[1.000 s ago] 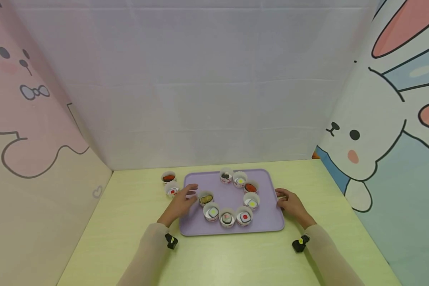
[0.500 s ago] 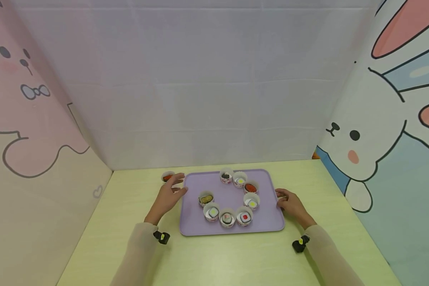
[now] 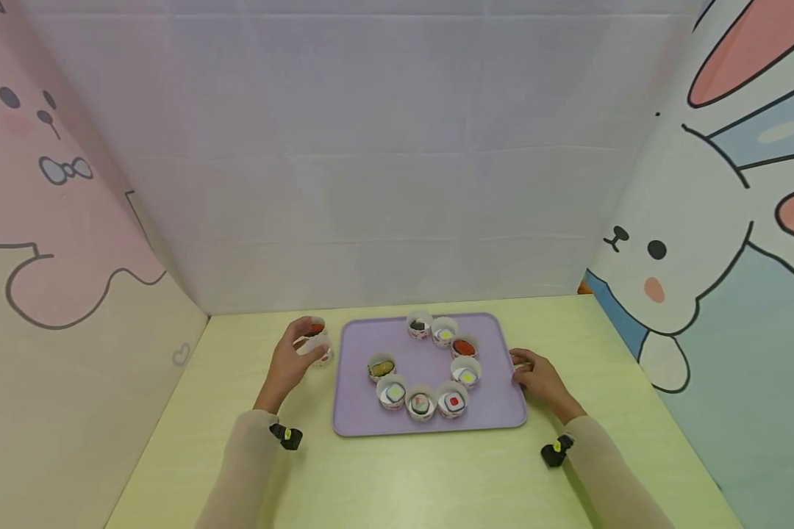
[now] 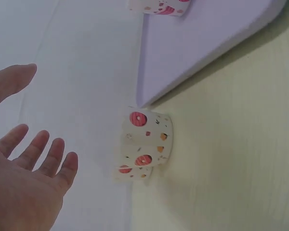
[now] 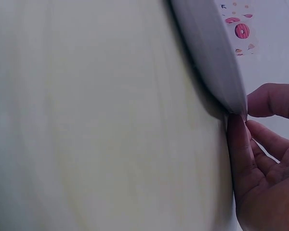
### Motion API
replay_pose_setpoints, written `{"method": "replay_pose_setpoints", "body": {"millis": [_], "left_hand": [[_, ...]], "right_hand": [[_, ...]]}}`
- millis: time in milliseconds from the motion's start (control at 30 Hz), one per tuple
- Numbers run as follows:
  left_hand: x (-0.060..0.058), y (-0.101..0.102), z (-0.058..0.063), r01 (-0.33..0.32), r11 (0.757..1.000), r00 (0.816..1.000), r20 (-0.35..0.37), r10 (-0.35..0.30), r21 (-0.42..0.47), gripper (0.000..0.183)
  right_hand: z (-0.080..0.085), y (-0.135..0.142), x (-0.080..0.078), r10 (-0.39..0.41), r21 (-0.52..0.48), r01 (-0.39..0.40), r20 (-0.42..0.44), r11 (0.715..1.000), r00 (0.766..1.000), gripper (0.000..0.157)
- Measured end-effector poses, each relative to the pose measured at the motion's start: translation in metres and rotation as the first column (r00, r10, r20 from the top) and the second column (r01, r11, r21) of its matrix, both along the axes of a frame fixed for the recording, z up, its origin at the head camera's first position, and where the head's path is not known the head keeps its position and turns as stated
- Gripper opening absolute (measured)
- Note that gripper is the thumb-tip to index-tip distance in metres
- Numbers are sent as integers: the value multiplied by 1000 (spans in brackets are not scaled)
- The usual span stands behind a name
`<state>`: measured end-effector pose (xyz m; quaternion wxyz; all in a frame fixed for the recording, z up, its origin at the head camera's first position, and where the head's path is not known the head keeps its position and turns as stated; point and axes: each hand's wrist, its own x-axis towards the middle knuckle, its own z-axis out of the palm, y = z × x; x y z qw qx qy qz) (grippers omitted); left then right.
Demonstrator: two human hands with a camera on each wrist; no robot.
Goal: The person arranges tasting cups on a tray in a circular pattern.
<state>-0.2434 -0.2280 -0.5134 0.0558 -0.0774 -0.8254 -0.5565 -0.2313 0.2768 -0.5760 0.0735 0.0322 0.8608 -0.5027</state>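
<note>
My left hand (image 3: pixel 287 367), thumb and fingers spread, is at two paper cups left of the tray. Its thumb and fingers overlap these cups in the head view; the left wrist view shows its palm holding nothing. The nearer cup (image 4: pixel 149 137) is white with pink doughnut prints. Behind it stands the other cup (image 3: pixel 317 328), with an orange-red filling. On the right, my right hand (image 3: pixel 539 378) pinches the side rim of the lilac tray (image 3: pixel 417 364). In the right wrist view, thumb and finger meet at the tray's edge.
Several paper cups stand on the tray in a broken ring, among them one with yellow-brown pieces (image 3: pixel 381 367), one with orange-red filling (image 3: pixel 464 347) and one with a red-centred white piece (image 3: pixel 453 401). A pale cloth wall (image 3: pixel 397 184) rises behind the table (image 3: pixel 410 477).
My left hand has moved left from over the tray's left edge, past the nearer cup, to the left side of the two cups. The right hand and the tray have stayed put.
</note>
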Motion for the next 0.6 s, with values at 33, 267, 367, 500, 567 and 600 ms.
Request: {"method": "replay_pose_setpoints", "body": {"millis": [33, 267, 367, 500, 567, 600], "left_hand": [[-1, -2, -3, -12, 1000, 1000, 12, 12, 6, 73], [-7, -12, -25, -69, 997, 992, 104, 70, -17, 89], [-12, -14, -37, -103, 994, 983, 149, 107, -35, 91], [-17, -15, -48, -114, 991, 972, 199, 127, -76, 86], [-18, -15, -51, -107, 990, 971, 205, 124, -89, 84], [-19, -14, -51, -105, 990, 971, 205, 122, -91, 84]], "right_hand": [[0, 0, 0, -1, -3, 1, 1, 1000, 1000, 57], [-1, 1, 0, -1, -6, 1, 4, 1000, 1000, 58], [-1, 1, -1, 1, -2, -1, 1, 1000, 1000, 58], [-2, 1, -1, 6, 1, -6, 0, 1000, 1000, 58], [-2, 2, -2, 8, 2, -8, -2, 1000, 1000, 57], [-2, 1, -2, 10, 0, -10, -1, 1000, 1000, 57]]}}
